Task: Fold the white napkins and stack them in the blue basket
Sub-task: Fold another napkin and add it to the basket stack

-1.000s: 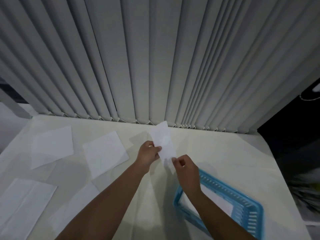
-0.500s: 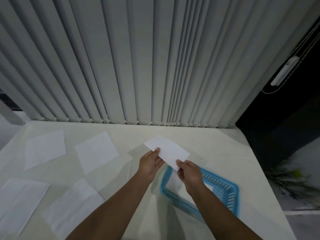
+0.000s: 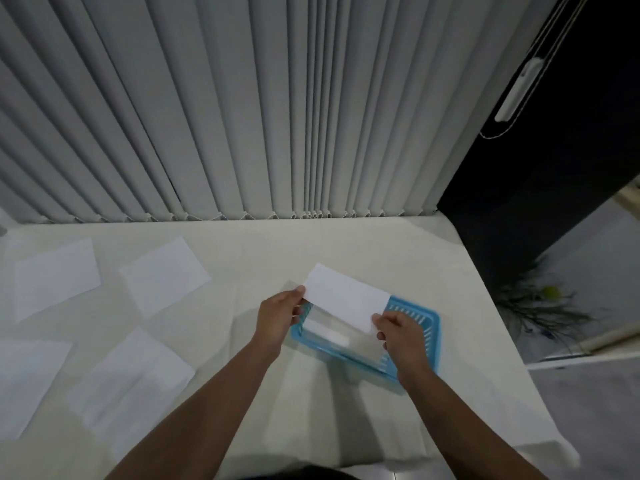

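Note:
A folded white napkin (image 3: 346,296) hangs flat just above the blue basket (image 3: 429,327), held at both ends. My left hand (image 3: 278,315) pinches its left end and my right hand (image 3: 401,332) pinches its right near corner. The basket sits on the white table right of centre and holds folded white napkins (image 3: 332,336) inside. Several unfolded white napkins lie on the table's left half, one (image 3: 164,273) at the back middle, one (image 3: 55,277) at the back left and one (image 3: 131,377) nearer me.
Grey vertical blinds (image 3: 242,116) hang along the table's far edge. The table's right edge (image 3: 485,306) drops off to a dark floor with a plant (image 3: 543,303). Another napkin (image 3: 24,379) lies at the near left border.
Both hands have turned the folded napkin from upright to flat and carried it right and down over the basket. The view has shifted to the right.

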Action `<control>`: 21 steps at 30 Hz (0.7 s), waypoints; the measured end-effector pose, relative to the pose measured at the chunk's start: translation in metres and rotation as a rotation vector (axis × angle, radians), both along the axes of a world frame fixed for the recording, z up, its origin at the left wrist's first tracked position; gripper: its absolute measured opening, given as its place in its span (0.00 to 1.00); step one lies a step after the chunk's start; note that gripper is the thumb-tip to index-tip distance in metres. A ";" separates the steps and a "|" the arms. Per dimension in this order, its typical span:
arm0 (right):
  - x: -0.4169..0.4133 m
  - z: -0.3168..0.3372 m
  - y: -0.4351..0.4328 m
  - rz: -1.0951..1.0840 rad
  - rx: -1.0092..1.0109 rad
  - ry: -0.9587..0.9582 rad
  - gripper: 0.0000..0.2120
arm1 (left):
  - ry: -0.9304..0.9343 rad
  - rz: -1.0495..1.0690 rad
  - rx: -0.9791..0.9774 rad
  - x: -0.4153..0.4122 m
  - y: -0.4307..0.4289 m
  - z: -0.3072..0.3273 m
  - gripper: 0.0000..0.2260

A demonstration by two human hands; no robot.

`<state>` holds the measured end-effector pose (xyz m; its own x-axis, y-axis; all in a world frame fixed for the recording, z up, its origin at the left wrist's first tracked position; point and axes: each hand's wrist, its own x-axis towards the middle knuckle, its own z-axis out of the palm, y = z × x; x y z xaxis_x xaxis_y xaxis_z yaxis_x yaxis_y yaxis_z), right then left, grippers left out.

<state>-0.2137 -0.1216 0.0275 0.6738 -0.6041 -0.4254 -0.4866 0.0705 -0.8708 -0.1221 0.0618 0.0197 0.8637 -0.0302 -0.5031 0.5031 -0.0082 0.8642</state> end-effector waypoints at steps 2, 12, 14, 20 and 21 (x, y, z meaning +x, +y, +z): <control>-0.008 -0.003 -0.005 -0.001 -0.028 0.021 0.06 | -0.053 -0.021 0.103 -0.002 0.002 -0.004 0.10; -0.031 -0.020 -0.019 -0.007 -0.087 0.121 0.08 | -0.345 -0.517 0.823 0.011 -0.003 -0.042 0.16; -0.030 -0.020 -0.019 -0.010 -0.071 0.114 0.07 | -0.334 -0.599 0.916 0.013 -0.004 -0.047 0.17; -0.028 -0.018 -0.020 0.032 -0.100 0.080 0.11 | -0.324 -0.739 0.958 0.023 0.004 -0.070 0.22; -0.028 -0.018 -0.019 0.039 -0.099 0.074 0.11 | -0.319 -0.753 0.956 0.026 0.006 -0.076 0.23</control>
<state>-0.2415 -0.1411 0.0098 0.6665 -0.6197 -0.4145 -0.5502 -0.0336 -0.8344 -0.0959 0.0680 -0.0566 0.8778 -0.3066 -0.3681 -0.1280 -0.8906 0.4365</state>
